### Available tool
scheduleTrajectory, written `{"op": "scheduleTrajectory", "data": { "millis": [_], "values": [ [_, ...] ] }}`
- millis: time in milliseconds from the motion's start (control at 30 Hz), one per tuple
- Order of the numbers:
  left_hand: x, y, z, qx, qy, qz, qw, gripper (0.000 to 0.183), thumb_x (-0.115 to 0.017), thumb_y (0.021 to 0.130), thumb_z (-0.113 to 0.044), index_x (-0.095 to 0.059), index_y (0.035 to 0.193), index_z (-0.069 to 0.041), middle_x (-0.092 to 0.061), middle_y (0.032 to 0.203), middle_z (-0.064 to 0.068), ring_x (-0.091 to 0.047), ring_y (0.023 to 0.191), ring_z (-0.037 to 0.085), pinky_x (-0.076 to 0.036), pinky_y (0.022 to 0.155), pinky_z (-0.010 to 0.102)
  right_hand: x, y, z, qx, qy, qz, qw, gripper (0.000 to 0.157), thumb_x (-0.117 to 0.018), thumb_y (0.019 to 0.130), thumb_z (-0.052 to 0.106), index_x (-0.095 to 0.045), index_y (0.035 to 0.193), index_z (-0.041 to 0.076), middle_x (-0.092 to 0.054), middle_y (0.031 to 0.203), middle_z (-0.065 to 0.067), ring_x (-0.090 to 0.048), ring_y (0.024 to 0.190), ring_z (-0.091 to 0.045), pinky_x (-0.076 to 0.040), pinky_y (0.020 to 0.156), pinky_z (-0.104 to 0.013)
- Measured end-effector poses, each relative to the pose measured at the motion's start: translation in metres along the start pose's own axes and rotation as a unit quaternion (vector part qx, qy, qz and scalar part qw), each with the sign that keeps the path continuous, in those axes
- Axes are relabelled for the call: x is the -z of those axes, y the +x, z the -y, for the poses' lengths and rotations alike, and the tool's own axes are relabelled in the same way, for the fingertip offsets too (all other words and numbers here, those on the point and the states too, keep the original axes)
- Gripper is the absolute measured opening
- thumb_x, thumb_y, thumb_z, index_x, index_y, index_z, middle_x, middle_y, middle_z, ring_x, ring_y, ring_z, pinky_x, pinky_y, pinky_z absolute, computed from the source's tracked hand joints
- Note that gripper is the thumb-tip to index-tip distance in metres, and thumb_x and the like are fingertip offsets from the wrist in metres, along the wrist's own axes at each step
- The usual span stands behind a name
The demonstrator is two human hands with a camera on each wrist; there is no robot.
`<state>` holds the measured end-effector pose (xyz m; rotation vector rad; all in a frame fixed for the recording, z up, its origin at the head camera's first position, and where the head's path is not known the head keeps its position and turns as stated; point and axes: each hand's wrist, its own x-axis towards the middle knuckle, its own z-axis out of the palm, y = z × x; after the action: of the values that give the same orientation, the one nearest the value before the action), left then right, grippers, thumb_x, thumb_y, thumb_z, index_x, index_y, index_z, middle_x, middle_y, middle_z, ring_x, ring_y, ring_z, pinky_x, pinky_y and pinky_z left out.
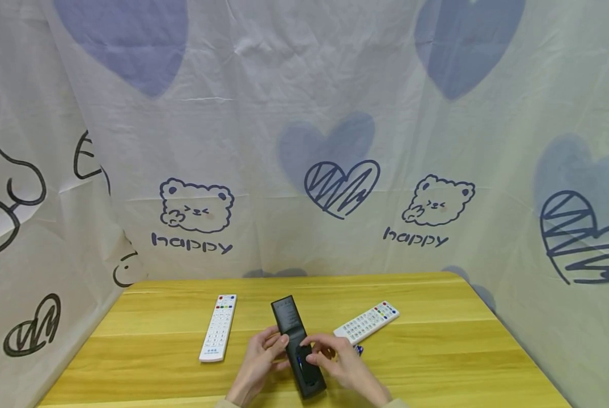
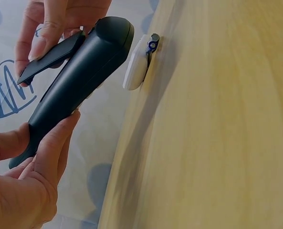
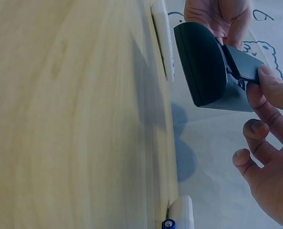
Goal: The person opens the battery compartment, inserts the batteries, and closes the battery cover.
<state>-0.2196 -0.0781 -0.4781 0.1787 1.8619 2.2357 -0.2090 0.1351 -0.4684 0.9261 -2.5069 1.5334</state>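
Observation:
A black remote control (image 1: 286, 315) is held above the table with its back turned up. My left hand (image 1: 261, 356) grips it along one side, thumb on the back and fingers underneath. My right hand (image 1: 341, 362) pinches the battery cover (image 2: 55, 55) between thumb and fingers. In the left wrist view the cover stands tilted away from the remote's back, one end raised. The right wrist view shows a gap under the cover (image 3: 246, 64), beside the remote's thick end (image 3: 198, 62). A blue glint shows beside the cover in the head view.
One white remote (image 1: 219, 328) lies on the wooden table (image 1: 427, 351) to the left. Another white remote (image 1: 368, 322) lies slanted to the right, with a blue battery (image 3: 169, 224) close by it. A printed cloth (image 1: 263, 238) hangs behind the table.

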Motion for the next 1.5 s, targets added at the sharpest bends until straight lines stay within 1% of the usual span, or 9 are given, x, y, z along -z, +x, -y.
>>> {"op": "scheduleTrajectory", "data": {
  "millis": [100, 333, 533, 700, 900, 1067, 1267, 1400, 1500],
  "values": [
    [-0.0003, -0.0002, 0.0, 0.003, -0.002, -0.002, 1.0, 0.058, -0.055, 0.104, -0.017, -0.033, 0.146, 0.016, -0.066, 0.128, 0.022, -0.07, 0.091, 0.011, -0.063, 0.077, 0.027, -0.0005, -0.0001, -0.0011, -0.004, -0.003, 0.006, 1.0, 0.024, -0.068, 0.095, 0.021, -0.069, 0.116, 0.009, -0.067, 0.083, -0.011, -0.047, 0.071, 0.005, -0.042, 0.063, -0.013],
    [-0.0007, -0.0001, -0.0004, 0.006, -0.007, -0.003, 1.0, 0.056, -0.055, 0.104, -0.017, -0.034, 0.146, 0.015, -0.067, 0.127, 0.019, -0.07, 0.09, 0.01, -0.063, 0.077, 0.027, -0.0005, 0.0003, -0.0019, 0.003, -0.005, 0.013, 1.0, 0.024, -0.068, 0.095, 0.022, -0.07, 0.115, 0.009, -0.067, 0.083, -0.011, -0.045, 0.07, 0.005, -0.039, 0.062, -0.012],
    [-0.0001, -0.0001, -0.0002, 0.008, -0.01, 0.0, 0.9999, 0.055, -0.055, 0.104, -0.017, -0.035, 0.145, 0.015, -0.069, 0.124, 0.017, -0.07, 0.09, 0.01, -0.063, 0.077, 0.026, -0.0006, 0.0004, -0.003, 0.01, -0.002, 0.017, 1.0, 0.023, -0.068, 0.095, 0.022, -0.071, 0.114, 0.009, -0.066, 0.085, -0.01, -0.045, 0.074, 0.005, -0.038, 0.064, -0.013],
    [-0.0002, 0.0001, 0.0004, 0.009, -0.011, 0.003, 0.9999, 0.056, -0.055, 0.104, -0.016, -0.035, 0.146, 0.015, -0.069, 0.124, 0.017, -0.069, 0.089, 0.01, -0.062, 0.077, 0.026, -0.0003, 0.0002, -0.0041, 0.024, -0.023, 0.013, 0.999, 0.021, -0.068, 0.095, 0.022, -0.071, 0.113, 0.012, -0.064, 0.085, -0.007, -0.044, 0.075, 0.006, -0.039, 0.065, -0.012],
    [-0.0001, 0.0002, 0.001, 0.011, -0.01, 0.009, 0.9999, 0.057, -0.055, 0.104, -0.017, -0.034, 0.147, 0.015, -0.068, 0.125, 0.019, -0.07, 0.09, 0.012, -0.063, 0.078, 0.027, -0.0004, 0.0002, -0.0057, 0.03, -0.039, 0.018, 0.999, 0.02, -0.068, 0.095, 0.024, -0.07, 0.113, 0.016, -0.061, 0.084, -0.003, -0.041, 0.074, 0.005, -0.038, 0.063, -0.012],
    [-0.0006, 0.0001, 0.0006, 0.011, -0.009, 0.009, 0.9999, 0.058, -0.055, 0.104, -0.017, -0.033, 0.147, 0.015, -0.067, 0.127, 0.02, -0.07, 0.091, 0.012, -0.063, 0.077, 0.027, 0.0003, -0.0001, -0.0062, 0.03, -0.039, 0.023, 0.999, 0.019, -0.067, 0.096, 0.025, -0.07, 0.113, 0.016, -0.061, 0.085, -0.004, -0.04, 0.073, 0.003, -0.038, 0.062, -0.014],
    [-0.0011, -0.0009, 0.0, 0.008, -0.014, 0.009, 0.9998, 0.059, -0.056, 0.104, -0.017, -0.032, 0.147, 0.015, -0.067, 0.126, 0.018, -0.07, 0.091, 0.012, -0.063, 0.078, 0.027, 0.0001, -0.0005, -0.0063, 0.028, -0.042, 0.018, 0.999, 0.019, -0.069, 0.095, 0.025, -0.071, 0.111, 0.016, -0.059, 0.085, -0.005, -0.042, 0.074, -0.004, -0.039, 0.061, -0.02],
    [-0.0016, -0.0011, -0.0004, 0.007, -0.019, 0.011, 0.9997, 0.059, -0.057, 0.104, -0.017, -0.033, 0.147, 0.015, -0.068, 0.124, 0.016, -0.07, 0.091, 0.012, -0.062, 0.078, 0.026, -0.0004, -0.0004, -0.0074, 0.036, -0.044, 0.011, 0.998, 0.02, -0.071, 0.094, 0.025, -0.072, 0.11, 0.014, -0.057, 0.083, -0.009, -0.041, 0.072, -0.003, -0.037, 0.062, -0.017],
    [-0.0018, -0.0012, -0.0007, 0.006, -0.023, 0.014, 0.9996, 0.06, -0.057, 0.104, -0.018, -0.032, 0.147, 0.015, -0.069, 0.123, 0.015, -0.07, 0.092, 0.012, -0.062, 0.078, 0.026, 0.0002, -0.0005, -0.0074, 0.035, -0.043, 0.011, 0.998, 0.022, -0.071, 0.093, 0.026, -0.072, 0.111, 0.013, -0.058, 0.084, -0.009, -0.041, 0.073, -0.001, -0.037, 0.063, -0.014]
  ]
}}
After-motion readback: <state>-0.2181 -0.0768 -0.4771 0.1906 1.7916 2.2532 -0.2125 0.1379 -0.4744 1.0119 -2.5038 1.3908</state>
